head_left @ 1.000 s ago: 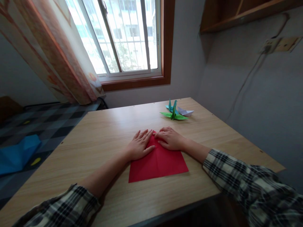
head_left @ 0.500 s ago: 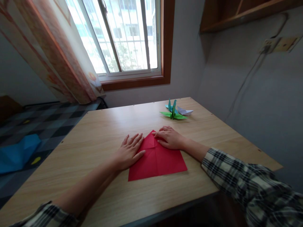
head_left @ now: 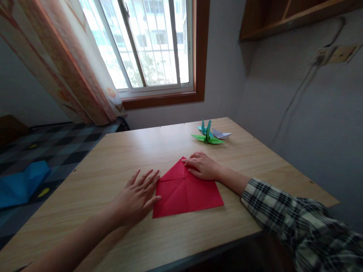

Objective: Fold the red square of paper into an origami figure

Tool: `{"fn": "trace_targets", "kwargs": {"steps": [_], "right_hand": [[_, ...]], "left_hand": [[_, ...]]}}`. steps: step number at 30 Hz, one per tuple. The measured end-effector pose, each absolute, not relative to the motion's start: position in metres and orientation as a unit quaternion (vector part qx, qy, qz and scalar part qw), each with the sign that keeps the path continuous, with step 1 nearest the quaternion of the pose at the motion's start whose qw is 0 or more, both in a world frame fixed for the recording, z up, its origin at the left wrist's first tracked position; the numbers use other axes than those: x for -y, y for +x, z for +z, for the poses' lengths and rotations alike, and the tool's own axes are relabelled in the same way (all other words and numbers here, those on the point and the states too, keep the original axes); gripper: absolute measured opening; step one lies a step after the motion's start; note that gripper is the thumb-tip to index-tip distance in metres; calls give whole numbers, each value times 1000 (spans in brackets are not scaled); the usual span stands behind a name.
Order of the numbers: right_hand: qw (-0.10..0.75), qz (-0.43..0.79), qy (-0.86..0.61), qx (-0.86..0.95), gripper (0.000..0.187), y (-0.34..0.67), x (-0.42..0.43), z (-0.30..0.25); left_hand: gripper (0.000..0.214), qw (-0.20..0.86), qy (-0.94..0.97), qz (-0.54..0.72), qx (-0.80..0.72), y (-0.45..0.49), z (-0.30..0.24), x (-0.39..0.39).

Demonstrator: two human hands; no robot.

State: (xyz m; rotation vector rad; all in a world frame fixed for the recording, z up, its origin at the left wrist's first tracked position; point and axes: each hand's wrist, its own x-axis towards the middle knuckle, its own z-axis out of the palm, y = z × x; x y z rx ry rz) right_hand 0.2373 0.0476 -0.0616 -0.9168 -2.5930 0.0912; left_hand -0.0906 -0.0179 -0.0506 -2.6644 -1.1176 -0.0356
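A red sheet of origami paper (head_left: 185, 192) lies on the wooden table (head_left: 136, 151), its far end brought to a point and crease lines crossing its middle. My right hand (head_left: 201, 165) rests on the far right part of the paper, fingers stretched towards the point and covering that slanted edge. At the paper's left edge is my left hand (head_left: 138, 198), palm down with fingers spread; its thumb and fingertips reach the edge, and whether they press on it I cannot tell.
Behind the paper stand a green paper crane (head_left: 208, 138), a blue paper crane (head_left: 203, 127) and a white folded paper piece (head_left: 221, 134). To the left, blue folded paper (head_left: 25, 181) lies on a checked cloth (head_left: 65, 141). A window (head_left: 153, 45) is beyond the table.
My left hand has slid left and towards me, from on the paper to its left edge, uncovering the left slanted fold. My right hand has stayed in place.
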Motion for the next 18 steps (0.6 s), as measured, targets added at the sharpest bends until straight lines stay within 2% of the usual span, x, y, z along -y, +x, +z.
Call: {"fn": "trace_targets", "kwargs": {"steps": [3,6,11,14,18], "right_hand": [[190,35,-324,926,27,238,-49,-62],[185,39,-318,929,32,239,-51,-62],[187,34,-299,935,31,242,-54,-63],[189,28,-292,937,26,243,-54,-64],[185,11,-330,925,24,241,-49,-62]], "left_hand": [[58,122,-918,-52,374,-75,-38,2],[41,78,-931,-91,345,-43,-33,-25],[24,32,-933,-140,331,-2,-50,-51],[24,10,-933,-158,325,1,-63,-53],[35,-3,-923,-153,353,-5,-72,-56]]}}
